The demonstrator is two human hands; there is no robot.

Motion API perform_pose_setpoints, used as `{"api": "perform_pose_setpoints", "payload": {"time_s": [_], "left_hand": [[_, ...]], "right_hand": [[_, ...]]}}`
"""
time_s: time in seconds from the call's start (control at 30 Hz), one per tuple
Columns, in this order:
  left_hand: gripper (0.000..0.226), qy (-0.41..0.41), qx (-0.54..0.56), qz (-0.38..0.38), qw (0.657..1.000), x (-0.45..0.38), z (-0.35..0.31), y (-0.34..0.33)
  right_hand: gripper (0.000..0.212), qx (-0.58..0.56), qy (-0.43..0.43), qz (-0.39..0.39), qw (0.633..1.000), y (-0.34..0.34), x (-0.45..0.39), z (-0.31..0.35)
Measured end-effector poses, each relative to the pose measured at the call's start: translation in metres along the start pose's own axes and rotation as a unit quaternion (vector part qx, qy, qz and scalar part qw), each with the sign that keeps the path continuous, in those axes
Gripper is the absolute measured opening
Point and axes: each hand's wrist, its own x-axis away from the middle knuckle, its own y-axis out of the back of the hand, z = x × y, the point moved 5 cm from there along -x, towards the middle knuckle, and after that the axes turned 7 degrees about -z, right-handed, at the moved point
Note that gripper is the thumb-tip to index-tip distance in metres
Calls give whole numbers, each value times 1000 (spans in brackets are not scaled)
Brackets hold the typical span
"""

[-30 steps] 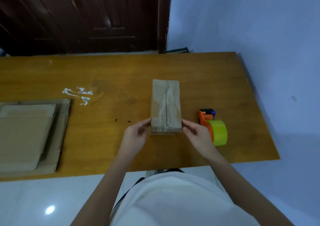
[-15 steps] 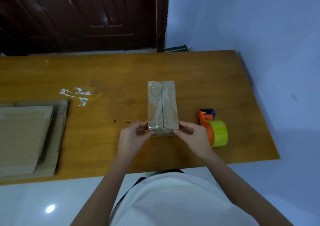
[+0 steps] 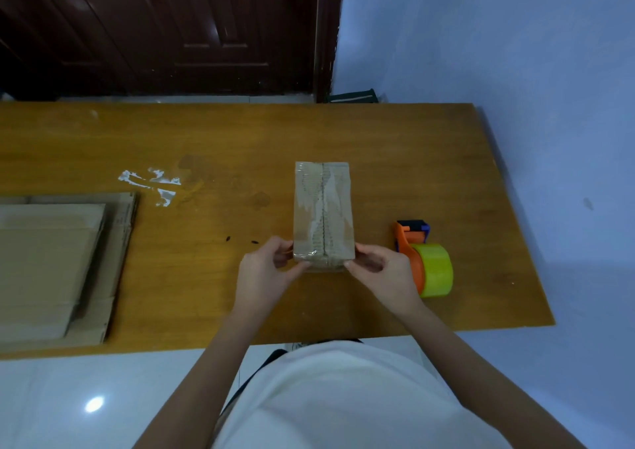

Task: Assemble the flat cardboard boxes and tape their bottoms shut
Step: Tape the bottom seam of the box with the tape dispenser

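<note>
Left hand (image 3: pixel 263 270), right hand (image 3: pixel 385 271) pinch taped box (image 3: pixel 323 214) near corners, fingers curled.

The scene is lit dimly and evenly, with a cool blue cast laid over the wall (image 3: pixel 498 53). A small bright glare spot is seen on the glossy floor (image 3: pixel 93 404) at 7 o'clock, reflected from a lamp overhead. Sheen is caught on the clear tape across the box (image 3: pixel 323 214). Soft shadows are thrown beneath the table (image 3: pixel 412 146) edge at 4 o'clock. Straight lines are bowed toward the edges by the wide-angle lens, and fine detail is softened throughout.
</note>
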Motion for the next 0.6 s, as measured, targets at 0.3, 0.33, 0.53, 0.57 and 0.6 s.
{"api": "perform_pose_setpoints", "payload": {"time_s": [0.3,0.33,0.53,0.57,0.6], "left_hand": [[41,-25,34,76,996,3,-16,-1],[45,-34,19,65,997,3,-14,-3],[34,-123,-28,1,992,2,-5,-8],[33,-148,-38,-11,988,2,-5,-8],[32,-183,-56,-26,981,3,-6,-10]], "right_hand": [[46,71,34,81,994,1,-11,26],[44,81,40,78,993,1,-11,25],[41,82,63,59,993,1,-9,13],[40,84,74,50,992,1,-9,11],[40,86,92,37,991,2,-9,9]]}}
